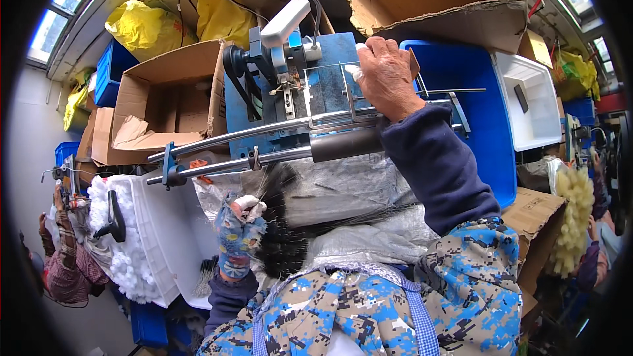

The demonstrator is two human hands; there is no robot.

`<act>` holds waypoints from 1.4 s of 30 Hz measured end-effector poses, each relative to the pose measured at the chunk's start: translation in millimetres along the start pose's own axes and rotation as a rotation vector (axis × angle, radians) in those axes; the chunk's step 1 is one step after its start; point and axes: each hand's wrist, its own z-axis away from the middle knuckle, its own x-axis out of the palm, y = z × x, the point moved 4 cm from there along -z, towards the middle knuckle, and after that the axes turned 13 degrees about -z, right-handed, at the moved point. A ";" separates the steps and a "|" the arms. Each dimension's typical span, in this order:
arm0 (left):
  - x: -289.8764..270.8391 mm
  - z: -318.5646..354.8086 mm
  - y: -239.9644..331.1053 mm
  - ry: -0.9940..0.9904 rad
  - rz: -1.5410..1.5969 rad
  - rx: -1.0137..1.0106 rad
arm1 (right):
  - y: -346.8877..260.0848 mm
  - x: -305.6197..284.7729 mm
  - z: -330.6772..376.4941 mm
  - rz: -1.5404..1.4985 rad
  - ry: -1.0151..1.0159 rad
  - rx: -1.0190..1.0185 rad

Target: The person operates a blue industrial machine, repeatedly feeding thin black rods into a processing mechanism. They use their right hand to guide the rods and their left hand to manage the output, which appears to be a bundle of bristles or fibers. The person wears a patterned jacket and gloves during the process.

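Observation:
My right hand (386,79) reaches up and grips the thin wire frame (330,89) on top of a blue machine (323,92), fingers curled round it. A white piece shows between the fingers. Lower down, my left hand (237,234), in a patterned fingerless glove, is closed on a black bristly brush-like bundle (283,234) with thin dark wires fanning out to the right. Two chrome rods (231,151) with a dark sleeve cross below the machine, above a grey plastic sheet (343,191).
An open cardboard box (175,99) stands left of the machine, a blue bin (484,125) and a white tub (534,102) to the right. A white tray of foam bits (132,244) lies lower left. Other people work at the left edge (62,250) and right edge (593,237).

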 end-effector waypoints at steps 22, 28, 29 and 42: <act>18.0 -9.4 30.9 -0.085 0.195 0.160 | -108.7 -36.8 85.4 -2.185 -0.128 0.213; 19.7 -5.7 -64.6 -0.336 -0.633 0.111 | -46.0 -60.5 33.0 -1.051 0.100 0.027; 29.1 -4.6 -78.5 -0.413 -0.567 0.046 | -44.4 -45.4 21.0 -0.748 0.124 -0.066; 14.4 1.5 -67.0 -0.327 -0.455 0.151 | -30.3 44.8 -20.7 -0.112 -0.088 0.009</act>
